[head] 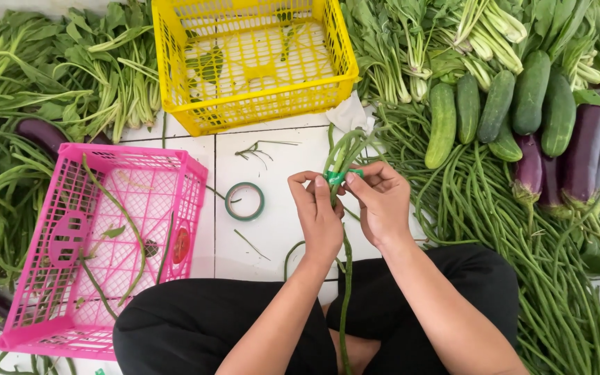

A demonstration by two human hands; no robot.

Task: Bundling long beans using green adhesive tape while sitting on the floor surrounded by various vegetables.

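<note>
Black-trousered knees (244,326) frame both hands: left hand (319,219) and right hand (382,201) pinch green tape (339,176) around a long-bean bundle (345,156). Binding looks part-done; the tape roll (245,201) lies just left of them, loose beans (522,236) to their right.

The bundle of long beans (345,156) passes behind the left hand (319,217) and the right hand (382,203), so the grip on it is mostly hidden; its lower end is cut off by the bottom edge at 6 o'clock. The yellow crate (175,76) is cut off at 12 o'clock. One eggplant (39,133) at 9 o'clock is half buried under leafy greens (71,69). The pink crate (189,173) hides the floor below it.
</note>
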